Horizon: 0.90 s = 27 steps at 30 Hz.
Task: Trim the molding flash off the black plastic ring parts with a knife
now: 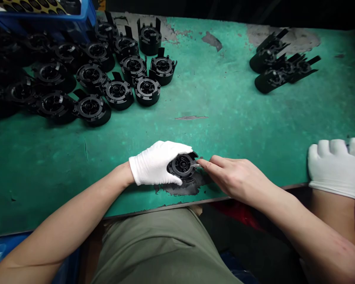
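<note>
My green-clad lap [159, 244] is nearest, below the edge of the green table [230, 122]. Just over that edge, my gloved left hand [154, 163] is wrapped around a round black part [183, 164] from its left side. My bare right hand [233, 175] pinches a slim, mostly hidden tool [196, 165] at the part's right side. Farther right is a co-worker's gloved hand [337, 165]. Similar black housings [90, 108] crowd the far left, before a blue bin [88, 17]; a smaller cluster [268, 81] lies far right.

Cannot identify the thin object [196, 165] in the right hand [233, 175], mid-frame, too small. Cannot see fully the blue bin [87, 17], cut off at upper left.
</note>
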Each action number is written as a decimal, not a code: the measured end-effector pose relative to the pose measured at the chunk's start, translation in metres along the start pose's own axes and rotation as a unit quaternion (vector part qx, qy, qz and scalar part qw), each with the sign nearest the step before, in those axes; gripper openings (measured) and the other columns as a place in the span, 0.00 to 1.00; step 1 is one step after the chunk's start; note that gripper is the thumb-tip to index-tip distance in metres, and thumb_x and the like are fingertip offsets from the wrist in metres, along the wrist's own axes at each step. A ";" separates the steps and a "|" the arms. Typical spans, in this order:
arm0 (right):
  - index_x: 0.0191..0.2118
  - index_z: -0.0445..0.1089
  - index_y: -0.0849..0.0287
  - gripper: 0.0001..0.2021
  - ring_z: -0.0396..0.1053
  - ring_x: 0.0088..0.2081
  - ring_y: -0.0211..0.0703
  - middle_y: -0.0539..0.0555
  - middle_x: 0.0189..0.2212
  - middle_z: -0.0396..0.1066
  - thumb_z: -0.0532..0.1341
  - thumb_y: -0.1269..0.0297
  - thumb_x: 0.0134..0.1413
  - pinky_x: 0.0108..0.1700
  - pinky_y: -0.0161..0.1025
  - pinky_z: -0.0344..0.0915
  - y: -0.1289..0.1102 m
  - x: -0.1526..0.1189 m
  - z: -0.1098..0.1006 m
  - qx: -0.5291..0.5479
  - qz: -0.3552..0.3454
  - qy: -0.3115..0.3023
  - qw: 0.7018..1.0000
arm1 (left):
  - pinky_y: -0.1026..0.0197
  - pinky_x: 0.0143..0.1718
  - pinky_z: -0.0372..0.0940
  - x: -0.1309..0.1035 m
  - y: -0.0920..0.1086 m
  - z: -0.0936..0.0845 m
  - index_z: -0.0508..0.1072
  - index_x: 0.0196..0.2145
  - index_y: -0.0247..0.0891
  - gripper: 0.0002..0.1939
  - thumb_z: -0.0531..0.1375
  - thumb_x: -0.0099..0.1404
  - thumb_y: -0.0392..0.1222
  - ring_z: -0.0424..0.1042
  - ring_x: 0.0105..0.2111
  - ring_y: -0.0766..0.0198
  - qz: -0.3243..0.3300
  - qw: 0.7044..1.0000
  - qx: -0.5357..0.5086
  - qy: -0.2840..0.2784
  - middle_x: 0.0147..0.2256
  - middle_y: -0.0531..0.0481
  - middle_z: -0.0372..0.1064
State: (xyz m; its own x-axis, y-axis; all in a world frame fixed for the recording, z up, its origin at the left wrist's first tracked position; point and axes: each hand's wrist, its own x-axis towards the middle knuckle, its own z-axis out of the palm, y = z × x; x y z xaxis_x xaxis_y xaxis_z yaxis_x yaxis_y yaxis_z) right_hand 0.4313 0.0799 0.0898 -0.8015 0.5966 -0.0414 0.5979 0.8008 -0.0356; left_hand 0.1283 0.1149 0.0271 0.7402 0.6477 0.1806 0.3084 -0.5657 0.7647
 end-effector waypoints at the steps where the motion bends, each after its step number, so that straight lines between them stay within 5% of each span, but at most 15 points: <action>1: 0.60 0.72 0.62 0.15 0.65 0.28 0.38 0.49 0.32 0.68 0.53 0.71 0.78 0.30 0.41 0.50 -0.001 0.000 -0.001 -0.008 0.002 -0.004 1.000 | 0.38 0.67 0.72 0.000 0.000 0.000 0.69 0.69 0.39 0.47 0.81 0.58 0.52 0.77 0.64 0.38 -0.001 1.000 0.000 0.001 0.64 0.34 0.76; 8: 0.58 0.71 0.66 0.16 0.66 0.27 0.40 0.49 0.31 0.68 0.52 0.77 0.73 0.29 0.43 0.54 -0.008 0.002 -0.005 -0.028 -0.007 0.001 1.000 | 0.40 0.67 0.71 0.000 0.002 -0.001 0.70 0.68 0.40 0.45 0.80 0.59 0.53 0.77 0.63 0.39 -0.003 1.000 -0.006 0.002 0.63 0.36 0.77; 14: 0.63 0.68 0.68 0.18 0.73 0.32 0.41 0.51 0.35 0.72 0.52 0.77 0.73 0.31 0.43 0.56 0.011 0.004 -0.004 -0.025 -0.078 -0.020 0.996 | 0.41 0.66 0.72 0.001 0.002 -0.002 0.70 0.67 0.40 0.44 0.80 0.58 0.52 0.78 0.62 0.39 -0.003 1.000 -0.004 0.001 0.62 0.36 0.78; 22: 0.60 0.72 0.64 0.18 0.67 0.29 0.41 0.51 0.32 0.71 0.51 0.76 0.74 0.29 0.43 0.51 0.038 0.023 -0.009 0.008 -0.146 -0.031 0.989 | 0.41 0.66 0.73 0.002 0.002 -0.002 0.71 0.66 0.39 0.44 0.80 0.58 0.53 0.79 0.62 0.39 -0.001 1.000 -0.002 0.002 0.61 0.36 0.78; 27: 0.55 0.73 0.58 0.12 0.72 0.32 0.39 0.52 0.36 0.74 0.54 0.67 0.79 0.33 0.38 0.61 0.039 0.013 -0.011 0.113 -0.047 -0.002 0.992 | 0.41 0.66 0.73 0.001 0.001 0.000 0.71 0.66 0.41 0.43 0.80 0.58 0.55 0.79 0.62 0.40 0.003 1.000 -0.016 0.014 0.61 0.38 0.78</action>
State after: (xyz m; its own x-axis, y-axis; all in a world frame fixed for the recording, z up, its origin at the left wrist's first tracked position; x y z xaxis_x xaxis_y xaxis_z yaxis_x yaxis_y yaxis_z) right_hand 0.4440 0.1196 0.0992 -0.8535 0.5201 -0.0312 0.5091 0.8196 -0.2628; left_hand 0.1296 0.1155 0.0280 0.7248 0.6585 0.2024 0.2842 -0.5535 0.7829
